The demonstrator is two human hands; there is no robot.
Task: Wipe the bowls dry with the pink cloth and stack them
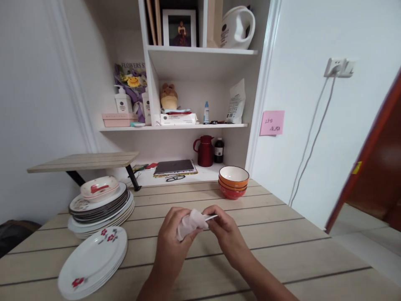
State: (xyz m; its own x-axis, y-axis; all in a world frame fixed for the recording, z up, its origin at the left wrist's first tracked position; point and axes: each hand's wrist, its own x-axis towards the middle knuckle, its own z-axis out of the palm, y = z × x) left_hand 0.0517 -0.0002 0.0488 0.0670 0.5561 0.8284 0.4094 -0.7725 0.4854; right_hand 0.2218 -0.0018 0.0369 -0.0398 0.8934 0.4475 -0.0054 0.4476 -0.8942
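Over the middle of the table, my left hand is closed around a crumpled pale pink cloth. From the cloth's right side sticks a slim white handle; the rest of that utensil is hidden in the folds, so its kind does not show. The fingers of my right hand pinch this handle, close beside the left hand. Left of my hands lies a stack of white oval plates with red flowers. Beyond my right hand stand nested orange and red bowls.
Behind the oval plates rises a taller plate stack topped by a square dish. A small raised wooden stand is at the back left. Glasses, a laptop and a red jug sit along the back.
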